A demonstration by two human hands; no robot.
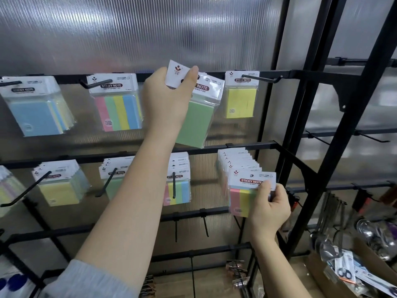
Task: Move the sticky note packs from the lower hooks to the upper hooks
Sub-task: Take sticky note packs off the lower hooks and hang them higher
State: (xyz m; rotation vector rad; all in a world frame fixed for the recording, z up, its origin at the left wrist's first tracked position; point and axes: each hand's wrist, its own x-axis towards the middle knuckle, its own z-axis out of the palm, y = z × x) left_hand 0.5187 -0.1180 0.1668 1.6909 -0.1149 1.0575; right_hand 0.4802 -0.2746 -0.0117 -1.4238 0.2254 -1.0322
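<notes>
1. Black steel makes up the display rack (335, 87), its cross rails carrying two rows of hooks in front of a ribbed translucent wall panel (129, 29).
2. Sticky note packs hang on both rows. Upper row, from the left: a blue pack (36, 112), a striped multicolour pack (118, 110), and a yellow pack (241, 100) on the upper right hook (261, 79). Lower row: a yellow-green stack (59, 186), a green stack (113, 179), a striped stack (178, 186) and a thick stack (236, 162) at the right end, so plenty is left to move.
3. A green pack (194, 123) sits at the upper row, tilted. The left hand (169, 97) pinches its white header card, thumb on the front. That hand covers the hook there, so I cannot tell whether the hole is threaded yet.
4. The right hand (270, 207) grips a pink-yellow-green pack (241, 198) at the front of the thick lower stack, fingers curled round its edge.
5. Risks, as I judge them: releasing the green pack before the hole is on the hook would drop it; the tilt could make the header miss or tear; pulling the front pack sideways could drag its neighbours off the lower hook; working both hands at once splits attention.
</notes>
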